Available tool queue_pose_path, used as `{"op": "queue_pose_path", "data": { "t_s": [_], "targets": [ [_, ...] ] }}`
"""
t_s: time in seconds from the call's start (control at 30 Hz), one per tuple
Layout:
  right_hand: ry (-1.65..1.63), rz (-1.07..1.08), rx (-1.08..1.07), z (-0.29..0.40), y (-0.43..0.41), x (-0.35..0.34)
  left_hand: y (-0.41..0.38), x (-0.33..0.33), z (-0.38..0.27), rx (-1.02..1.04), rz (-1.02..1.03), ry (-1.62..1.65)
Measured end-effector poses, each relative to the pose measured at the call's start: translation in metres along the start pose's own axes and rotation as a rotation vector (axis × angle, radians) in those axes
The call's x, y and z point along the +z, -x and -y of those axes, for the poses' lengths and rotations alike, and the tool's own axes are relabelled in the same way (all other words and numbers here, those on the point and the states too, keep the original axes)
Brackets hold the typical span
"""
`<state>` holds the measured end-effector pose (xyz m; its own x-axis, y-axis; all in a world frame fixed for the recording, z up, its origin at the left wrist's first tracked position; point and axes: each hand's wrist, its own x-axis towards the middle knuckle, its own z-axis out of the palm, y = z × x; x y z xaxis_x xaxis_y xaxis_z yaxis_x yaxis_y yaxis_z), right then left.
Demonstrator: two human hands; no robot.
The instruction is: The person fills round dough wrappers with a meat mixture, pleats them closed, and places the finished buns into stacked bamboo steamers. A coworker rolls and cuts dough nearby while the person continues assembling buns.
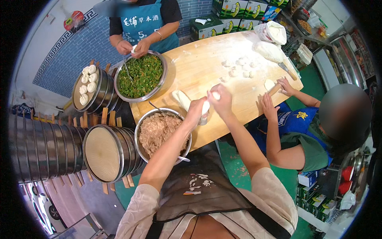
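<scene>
My left hand grips a roll of white dough above the wooden board. Close beside it on the right, my right hand is closed around a small white dough piece; its fingers look slightly blurred. Another length of dough lies on the board to the left of my hands. Under my left forearm stands a metal bowl of minced filling, with utensils in it. Several floured dough pieces lie farther back on the board.
A person across the board shapes dough over a bowl of chopped greens. At right, another person rolls a wrapper with a rolling pin. Stacked steamers stand left, one holding buns. A knife lies by bagged dough.
</scene>
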<state>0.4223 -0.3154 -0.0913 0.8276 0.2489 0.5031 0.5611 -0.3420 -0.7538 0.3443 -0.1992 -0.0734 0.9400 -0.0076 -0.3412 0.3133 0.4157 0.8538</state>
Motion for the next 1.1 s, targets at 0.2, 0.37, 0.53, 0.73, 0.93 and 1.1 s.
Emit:
{"op": "queue_pose_path", "data": {
  "t_s": [0.2,0.37,0.53,0.73,0.93,1.1],
  "targets": [
    [0.339,0.107,-0.12,-0.038,-0.015,-0.025,-0.018,-0.018,-0.014,-0.033,0.104,0.047],
    [0.061,0.631,0.086,0.033,0.004,-0.019,-0.029,-0.007,-0.001,-0.057,0.062,-0.107],
    [-0.158,0.476,0.303,0.036,-0.003,-0.025,-0.043,-0.032,0.012,-0.226,0.39,0.051],
    [-0.064,0.207,0.033,0.031,-0.007,-0.013,-0.036,-0.001,-0.006,-0.279,0.191,0.319],
    [-0.141,0.162,-0.013,0.027,-0.01,-0.001,-0.027,0.008,-0.013,-0.121,-0.02,0.185],
    [0.142,-0.04,-0.124,-0.034,-0.04,0.006,-0.033,-0.004,-0.01,0.061,-0.057,0.068]
  ]
}}
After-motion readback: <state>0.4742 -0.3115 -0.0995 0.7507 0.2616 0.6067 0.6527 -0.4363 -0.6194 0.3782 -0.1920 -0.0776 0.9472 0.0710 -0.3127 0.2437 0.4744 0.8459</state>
